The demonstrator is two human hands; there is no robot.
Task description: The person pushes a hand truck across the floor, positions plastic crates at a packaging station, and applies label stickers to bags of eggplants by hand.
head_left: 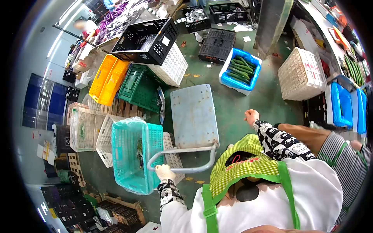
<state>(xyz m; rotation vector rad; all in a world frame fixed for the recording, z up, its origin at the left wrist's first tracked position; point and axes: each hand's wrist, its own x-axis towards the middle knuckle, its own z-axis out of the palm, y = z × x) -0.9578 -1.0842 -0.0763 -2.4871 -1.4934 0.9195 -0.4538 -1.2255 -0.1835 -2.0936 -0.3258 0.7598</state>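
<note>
The outer edges of the view fell into black, cutting off the table on the far right and the stacked crates at near left. A second person in a striped garment (335, 155) was partly cropped at the right. The leafy contents (140, 150) of the turquoise crate (156, 136), left of the cart, were blurred by its clear plastic liner and could not be identified. The platform cart (194, 116) stood on the green floor ahead of the wearer, its deck extending away and its tubular handle (190, 170) on the near side. The left hand (165, 172) was grasping the handle near its left corner, the arm reaching forward and left; its fingertips were largely hidden. The right hand (251, 115) was held out forward above the floor, right of the cart, the elbow bent and fingers curled inward; whether they were fully clenched could not be determined. Cucumbers (241, 70) lay in a blue-lined tub (230, 80) beyond that hand.
</note>
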